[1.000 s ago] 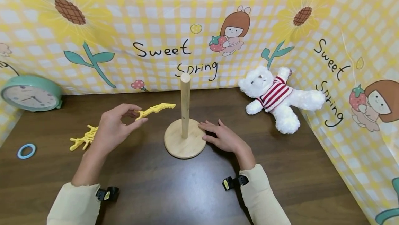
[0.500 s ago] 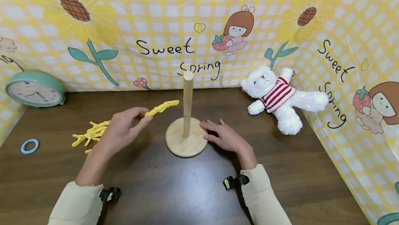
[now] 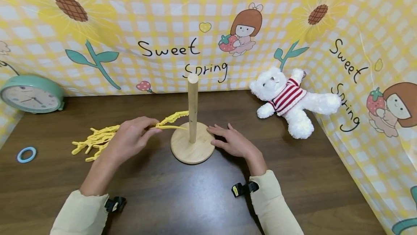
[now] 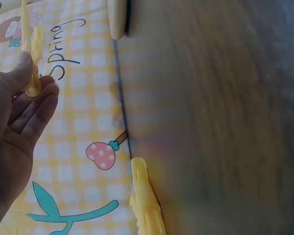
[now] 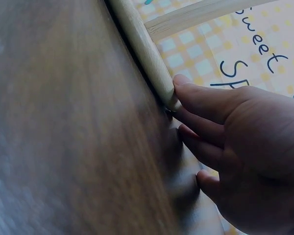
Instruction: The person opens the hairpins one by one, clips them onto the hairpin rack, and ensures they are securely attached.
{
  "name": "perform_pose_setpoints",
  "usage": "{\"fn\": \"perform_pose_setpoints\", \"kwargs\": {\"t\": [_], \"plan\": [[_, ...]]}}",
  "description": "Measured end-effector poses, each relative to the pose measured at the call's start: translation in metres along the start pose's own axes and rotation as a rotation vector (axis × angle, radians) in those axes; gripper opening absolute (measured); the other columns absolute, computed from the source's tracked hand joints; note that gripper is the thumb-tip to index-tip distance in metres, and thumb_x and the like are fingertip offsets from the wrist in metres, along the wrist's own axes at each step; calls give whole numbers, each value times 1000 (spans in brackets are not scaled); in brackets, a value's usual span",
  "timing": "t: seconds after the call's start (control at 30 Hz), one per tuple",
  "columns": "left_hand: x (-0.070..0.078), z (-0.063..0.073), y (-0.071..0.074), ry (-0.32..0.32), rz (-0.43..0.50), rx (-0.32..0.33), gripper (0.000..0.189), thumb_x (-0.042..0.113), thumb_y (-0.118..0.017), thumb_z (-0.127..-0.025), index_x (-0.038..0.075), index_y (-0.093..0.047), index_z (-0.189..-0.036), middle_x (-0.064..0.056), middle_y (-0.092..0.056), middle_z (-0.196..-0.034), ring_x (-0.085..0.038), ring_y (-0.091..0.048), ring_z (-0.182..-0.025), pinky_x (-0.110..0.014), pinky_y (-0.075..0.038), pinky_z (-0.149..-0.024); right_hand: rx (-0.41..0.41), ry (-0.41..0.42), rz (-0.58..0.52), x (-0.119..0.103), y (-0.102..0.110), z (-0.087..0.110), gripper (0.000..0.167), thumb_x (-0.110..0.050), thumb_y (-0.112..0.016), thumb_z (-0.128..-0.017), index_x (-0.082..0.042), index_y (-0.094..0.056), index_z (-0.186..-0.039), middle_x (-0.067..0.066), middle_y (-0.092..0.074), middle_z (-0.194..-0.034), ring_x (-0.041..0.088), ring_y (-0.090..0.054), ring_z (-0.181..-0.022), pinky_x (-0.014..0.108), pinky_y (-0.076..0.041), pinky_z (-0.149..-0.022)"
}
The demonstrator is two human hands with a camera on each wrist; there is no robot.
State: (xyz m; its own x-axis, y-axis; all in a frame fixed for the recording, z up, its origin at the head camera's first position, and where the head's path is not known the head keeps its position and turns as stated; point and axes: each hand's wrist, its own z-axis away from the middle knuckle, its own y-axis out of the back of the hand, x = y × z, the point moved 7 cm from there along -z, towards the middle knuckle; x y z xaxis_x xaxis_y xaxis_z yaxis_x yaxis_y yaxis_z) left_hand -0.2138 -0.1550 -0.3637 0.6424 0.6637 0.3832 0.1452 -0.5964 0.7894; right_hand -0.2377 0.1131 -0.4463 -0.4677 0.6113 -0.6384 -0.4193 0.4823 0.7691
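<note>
My left hand [image 3: 131, 139] pinches a yellow plastic piece [image 3: 173, 117] between thumb and fingertips. The piece spreads into a V, with one notched arm and one thin smooth arm, and both tips reach toward the post [image 3: 193, 101] of a round wooden stand. In the left wrist view the same yellow piece [image 4: 33, 88] points up from the fingertips. My right hand [image 3: 236, 142] rests its straight fingers on the right edge of the stand's base [image 3: 182, 150]. Seen from the right wrist, the thumb touches the base's rim [image 5: 149, 58].
A pile of similar yellow pieces [image 3: 97, 139] lies behind the left forearm. Farther left are a blue ring [image 3: 26, 154] and a green clock [image 3: 32, 93]. A white teddy bear [image 3: 290, 99] lies at the back right, before the checked cloth [image 3: 163, 17].
My left hand has moved right and slightly down toward the post. The yellow piece now shows two spread arms instead of one strip. The right hand stays on the base.
</note>
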Motion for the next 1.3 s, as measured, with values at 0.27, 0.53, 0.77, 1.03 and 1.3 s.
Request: {"fn": "perform_pose_setpoints", "kwargs": {"t": [0.27,0.53,0.77,1.03,1.3], "plan": [[8,-1,-5,-28,-7,0,15,4,-83,-84,3,-73,-95,-3,-68,-85,-13,-55,-69,-35,-50,-60,-3,0,4,-2,0,-2,52,-26,-59,-104,-10,-47,-152,8,-44,-155,23,-33,-147,53,-5,-122],[12,-7,-19,-6,9,-51,15,7,-82,-86,2,-74,-97,-5,-69,-85,-14,-56,-68,-33,-50,-59,-2,-5,8,0,0,-2,52,-25,-59,-104,-10,-47,-152,7,-44,-156,22,-32,-148,52,-5,-122],[17,-11,-28,-11,45,-72,13,10,-82,-87,3,-74,-95,-2,-67,-83,-13,-54,-67,-31,-48,-59,0,0,11,-1,-1,-1,52,-25,-60,-104,-9,-47,-152,8,-44,-155,23,-33,-147,54,-5,-122],[21,-16,-37,0,62,-123,13,14,-81,-88,5,-75,-97,-1,-67,-85,-12,-55,-69,-30,-49,-60,1,-3,4,1,0,0,52,-25,-60,-104,-9,-47,-152,8,-45,-155,23,-33,-147,53,-5,-122],[27,-19,-43,-8,88,-151,15,13,-81,-88,3,-74,-98,-2,-66,-86,-12,-55,-70,-30,-49,-60,1,3,14,0,-1,0,52,-25,-59,-104,-8,-48,-152,8,-46,-154,23,-33,-147,54,-6,-122]]}}
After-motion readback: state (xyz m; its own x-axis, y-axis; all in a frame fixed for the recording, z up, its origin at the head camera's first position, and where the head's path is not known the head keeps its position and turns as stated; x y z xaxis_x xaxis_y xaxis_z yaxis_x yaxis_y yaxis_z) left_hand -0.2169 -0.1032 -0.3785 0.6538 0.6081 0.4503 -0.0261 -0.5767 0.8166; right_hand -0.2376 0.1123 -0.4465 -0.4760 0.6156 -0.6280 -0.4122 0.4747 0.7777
